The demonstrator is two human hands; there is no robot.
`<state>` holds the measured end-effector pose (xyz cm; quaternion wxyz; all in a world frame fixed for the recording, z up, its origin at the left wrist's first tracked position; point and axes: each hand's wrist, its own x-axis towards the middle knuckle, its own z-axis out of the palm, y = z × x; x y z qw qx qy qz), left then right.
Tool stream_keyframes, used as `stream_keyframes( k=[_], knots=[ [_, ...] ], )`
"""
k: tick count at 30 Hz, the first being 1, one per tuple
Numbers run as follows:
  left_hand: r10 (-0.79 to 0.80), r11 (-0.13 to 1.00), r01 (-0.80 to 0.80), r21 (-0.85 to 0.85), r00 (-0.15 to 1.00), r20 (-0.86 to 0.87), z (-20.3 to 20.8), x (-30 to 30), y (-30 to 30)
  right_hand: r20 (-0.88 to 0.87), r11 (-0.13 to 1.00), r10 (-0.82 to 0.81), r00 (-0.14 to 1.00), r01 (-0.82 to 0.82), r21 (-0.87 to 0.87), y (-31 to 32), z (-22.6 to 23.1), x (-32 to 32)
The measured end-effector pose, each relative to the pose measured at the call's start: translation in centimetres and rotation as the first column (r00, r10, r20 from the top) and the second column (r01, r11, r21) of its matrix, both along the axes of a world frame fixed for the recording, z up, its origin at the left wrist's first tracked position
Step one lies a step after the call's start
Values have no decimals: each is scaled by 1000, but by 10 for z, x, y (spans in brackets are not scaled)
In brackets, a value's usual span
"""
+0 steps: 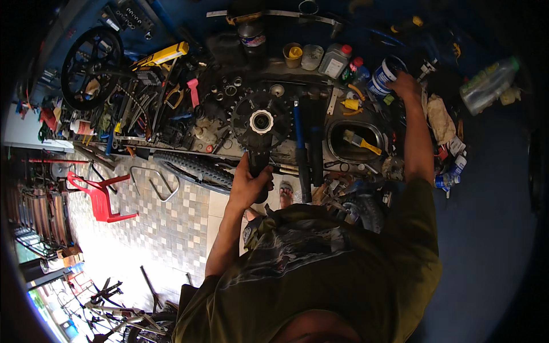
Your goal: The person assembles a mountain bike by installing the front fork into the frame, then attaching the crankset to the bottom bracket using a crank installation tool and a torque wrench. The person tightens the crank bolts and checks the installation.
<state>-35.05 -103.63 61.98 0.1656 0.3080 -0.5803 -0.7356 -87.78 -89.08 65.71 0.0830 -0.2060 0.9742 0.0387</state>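
Observation:
My left hand is closed round the black crank arm of a bicycle crankset. A dark toothed chainring lies above that hand, over the bench's near edge, with a pale notched ring at its centre. My right hand is stretched out to the far right, its fingers bent at the rim of a white and blue tub; the fingertips are partly hidden. A yellow-handled paintbrush lies in a dark oval basin between my arms. A blue-handled tool stands just right of the chainring.
The workbench holds many tools at left, a pink-handled piece and a black wheel. Bottles and cups stand at the back. A bicycle tyre lies under the near edge. A red chair stands on the tiled floor.

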Motion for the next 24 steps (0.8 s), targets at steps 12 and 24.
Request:
stream_keyframes(
  k=[12, 24],
  knots=[
    [68, 997, -67, -23, 996, 59, -10, 7, -2, 157, 361, 556, 816, -67, -930, -26, 43, 163],
    [220, 792, -70, -607, 959, 177, -11, 39, -22, 305, 428, 877, 370, -317, -846, -82, 34, 357]
  ],
)
